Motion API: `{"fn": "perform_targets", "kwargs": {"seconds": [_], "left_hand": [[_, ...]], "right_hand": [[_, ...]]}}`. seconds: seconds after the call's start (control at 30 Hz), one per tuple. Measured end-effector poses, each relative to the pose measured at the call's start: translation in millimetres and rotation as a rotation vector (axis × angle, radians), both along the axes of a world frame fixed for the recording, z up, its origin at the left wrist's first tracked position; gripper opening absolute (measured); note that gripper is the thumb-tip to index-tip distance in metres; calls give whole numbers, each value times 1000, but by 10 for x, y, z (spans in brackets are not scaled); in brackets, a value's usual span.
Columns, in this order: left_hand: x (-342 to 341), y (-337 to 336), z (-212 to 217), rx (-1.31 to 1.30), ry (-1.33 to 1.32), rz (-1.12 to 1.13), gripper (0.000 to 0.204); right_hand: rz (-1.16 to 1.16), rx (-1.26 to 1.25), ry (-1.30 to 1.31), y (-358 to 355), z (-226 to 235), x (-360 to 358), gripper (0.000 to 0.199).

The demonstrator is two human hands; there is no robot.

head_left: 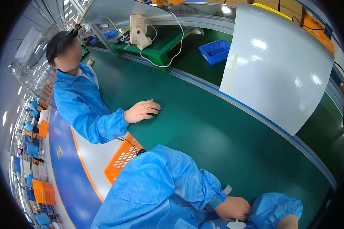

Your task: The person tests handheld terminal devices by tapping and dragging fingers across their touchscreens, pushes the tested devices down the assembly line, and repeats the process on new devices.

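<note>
My left hand is at the lower right, palm down with its fingers curled, against the bunched blue sleeve of my right arm. What its fingers close on, if anything, is hidden. A blue wrist strap with a pale tag circles my left wrist. Beneath that hand a bit of a white object shows at the picture's lower edge. Of my right hand only the part by the cuff is visible; its fingers lie outside the picture.
A co-worker in blue rests a hand on the green bench. Beyond its rail are a blue bin, a small fan with a white cable, and a large whitish panel. An orange crate stands at the near side.
</note>
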State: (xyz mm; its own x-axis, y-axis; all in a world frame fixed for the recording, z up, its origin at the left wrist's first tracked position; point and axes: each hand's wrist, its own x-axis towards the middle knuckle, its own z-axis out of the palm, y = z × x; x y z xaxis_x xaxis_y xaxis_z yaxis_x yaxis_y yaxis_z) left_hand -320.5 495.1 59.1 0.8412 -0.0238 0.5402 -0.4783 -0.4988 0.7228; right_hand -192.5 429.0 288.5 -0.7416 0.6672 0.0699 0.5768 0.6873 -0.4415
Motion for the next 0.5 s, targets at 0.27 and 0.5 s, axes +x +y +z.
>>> {"fn": "perform_targets", "kwargs": {"seconds": [0.27, 0.5], "left_hand": [[17, -33, -40, 55, -44, -10, 20], [21, -26, -80, 84, -36, -4, 18]], "right_hand": [[455, 567, -431, -11, 35, 58, 26], [386, 328, 387, 277, -294, 104, 35]]}}
